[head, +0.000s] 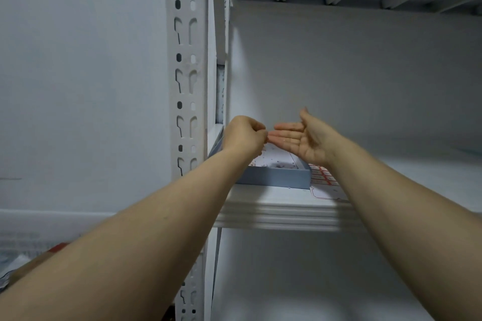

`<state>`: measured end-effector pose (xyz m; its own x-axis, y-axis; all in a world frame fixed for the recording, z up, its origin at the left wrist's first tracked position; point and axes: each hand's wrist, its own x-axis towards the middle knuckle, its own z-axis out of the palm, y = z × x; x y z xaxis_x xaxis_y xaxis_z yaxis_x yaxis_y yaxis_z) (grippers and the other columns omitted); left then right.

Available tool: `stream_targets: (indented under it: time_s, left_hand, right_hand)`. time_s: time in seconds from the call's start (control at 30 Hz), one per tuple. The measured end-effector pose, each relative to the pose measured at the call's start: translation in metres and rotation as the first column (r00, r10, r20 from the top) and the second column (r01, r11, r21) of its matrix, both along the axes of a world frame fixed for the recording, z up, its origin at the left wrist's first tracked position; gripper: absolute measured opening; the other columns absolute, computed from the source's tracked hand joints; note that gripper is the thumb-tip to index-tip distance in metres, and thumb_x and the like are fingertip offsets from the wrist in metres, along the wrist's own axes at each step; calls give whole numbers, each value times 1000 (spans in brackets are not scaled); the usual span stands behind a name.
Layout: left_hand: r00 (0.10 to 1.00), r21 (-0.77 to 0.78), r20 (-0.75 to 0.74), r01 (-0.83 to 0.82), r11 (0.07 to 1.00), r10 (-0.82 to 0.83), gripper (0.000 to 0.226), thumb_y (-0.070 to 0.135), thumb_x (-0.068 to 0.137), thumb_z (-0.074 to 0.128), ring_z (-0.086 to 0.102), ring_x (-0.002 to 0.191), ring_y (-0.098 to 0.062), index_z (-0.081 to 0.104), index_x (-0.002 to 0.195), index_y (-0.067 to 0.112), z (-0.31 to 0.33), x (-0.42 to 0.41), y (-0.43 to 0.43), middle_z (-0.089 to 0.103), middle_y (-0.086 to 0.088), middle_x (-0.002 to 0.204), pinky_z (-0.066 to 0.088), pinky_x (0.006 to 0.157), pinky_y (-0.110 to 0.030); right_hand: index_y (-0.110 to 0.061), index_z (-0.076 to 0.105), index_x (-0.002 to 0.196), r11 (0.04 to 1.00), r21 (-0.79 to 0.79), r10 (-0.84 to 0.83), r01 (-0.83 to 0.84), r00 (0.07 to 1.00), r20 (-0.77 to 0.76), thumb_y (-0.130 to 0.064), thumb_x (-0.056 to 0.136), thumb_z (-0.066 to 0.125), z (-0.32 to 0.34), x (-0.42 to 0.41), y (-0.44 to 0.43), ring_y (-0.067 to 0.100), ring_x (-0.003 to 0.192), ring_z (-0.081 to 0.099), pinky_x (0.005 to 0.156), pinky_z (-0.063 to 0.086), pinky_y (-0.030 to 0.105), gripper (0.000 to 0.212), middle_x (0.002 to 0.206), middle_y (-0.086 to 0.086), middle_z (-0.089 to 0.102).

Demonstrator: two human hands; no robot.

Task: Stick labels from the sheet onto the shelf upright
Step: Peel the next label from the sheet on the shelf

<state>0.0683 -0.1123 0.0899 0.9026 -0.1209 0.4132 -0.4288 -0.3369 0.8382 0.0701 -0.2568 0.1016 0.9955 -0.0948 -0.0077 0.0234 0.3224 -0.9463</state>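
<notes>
Both your arms reach up to the shelf [281,210] in front of you. Your left hand [243,135] is curled up, with the thumb and fingertips pinched tight together at the tip. Something tiny may be in that pinch, but it is too small to tell. Your right hand [303,138] is wide open and flat, palm turned toward the left hand, and it holds nothing. Its fingertips [273,135] point at the left hand's pinch and seem to just touch it. Both hands hang over a shallow blue tray [276,177] that sits on the shelf, tight in the left corner. The tray has white paper and little dark specks inside. The sheet [323,180] of labels lies flat on the shelf just to the right of the tray, touching it, and your right wrist hides part of it. You can see rows of small red boxes on the sheet. The upright [186,73] is the tall white post with slots and holes, standing just left of your left hand. You can't see any label on the post from here
</notes>
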Motion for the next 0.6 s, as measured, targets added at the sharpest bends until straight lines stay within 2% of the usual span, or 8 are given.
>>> stream_targets:
  time_s: [0.07, 0.17, 0.23, 0.27, 0.33, 0.43, 0.53, 0.6]
  left_hand:
    - [1000, 1, 8, -14, 1000, 14, 21, 14, 89, 58, 67, 84, -26, 69, 107, 9, 1, 3, -2, 72, -12, 97, 56, 83, -38]
    - [1000, 18, 9, 1, 1000, -2, 23, 16, 88, 61, 62, 74, -21, 69, 109, 13, 3, 4, -7, 71, -9, 98, 56, 82, -36]
    - [1000, 41, -3, 8, 999, -8, 22, 13, 88, 59, 62, 76, -24, 70, 108, 14, 3, 3, -11, 70, -10, 99, 56, 81, -37]
    - [1000, 47, -11, 2, 999, -2, 23, 10, 88, 58, 64, 79, -27, 70, 107, 14, 2, 4, -12, 70, -12, 99, 56, 80, -37]
    - [999, 53, -37, -11, 999, 13, 23, 3, 86, 58, 67, 85, -31, 71, 102, 14, 1, 8, -14, 70, -14, 96, 57, 81, -39]
    - [996, 23, -89, -6, 1000, 8, 18, 0, 85, 63, 69, 79, -30, 69, 101, 5, 1, 11, -15, 70, -17, 88, 59, 77, -41]
    - [994, 10, -103, 33, 999, -32, 19, -4, 83, 62, 71, 78, -34, 66, 102, -1, 0, 9, -17, 69, -23, 88, 59, 75, -43]
    - [998, 49, -57, 34, 998, -31, 11, 2, 86, 58, 70, 78, -34, 67, 93, -1, -2, 7, -19, 70, -22, 85, 59, 75, -46]
  right_hand:
    - [10, 54, 106, 1000, 5, 20, -20, 1000, -8, -48, 99, 24, 2, 0, 1, 31, 85, 67, 64, 59, 33, 66, 99, 26, 63]
    - [7, 53, 118, 996, -92, 6, -6, 1000, -3, -47, 99, 24, 4, 4, 2, 29, 92, 63, 76, 54, 31, 64, 107, 19, 64]
    - [-1, 58, 118, 967, -256, 0, 0, 1000, -2, -49, 99, 22, 3, 8, 1, 23, 99, 60, 86, 45, 29, 64, 93, 9, 68]
    - [-5, 61, 116, 942, -336, -6, 8, 1000, 8, -48, 99, 24, 2, 8, 1, 21, 99, 59, 83, 41, 26, 59, 85, 4, 70]
    - [-7, 62, 114, 898, -435, -40, 66, 997, 70, -31, 99, 40, 1, 8, 2, 19, 92, 62, 70, 39, 21, 36, 87, 4, 69]
    - [-1, 61, 104, 839, -491, -135, 234, 964, 228, 4, 90, 52, -4, 9, 2, 15, 62, 69, 65, 55, 20, 18, 90, 17, 66]
    - [10, 63, 96, 741, -563, -192, 367, 918, 346, 2, 85, 61, -9, 11, 3, 14, 46, 66, 67, 59, 29, 13, 65, 14, 67]
    - [1, 70, 83, 619, -660, -210, 426, 899, 384, -15, 83, 68, -9, 12, 5, 16, 48, 66, 69, 58, 34, 16, 52, 4, 67]
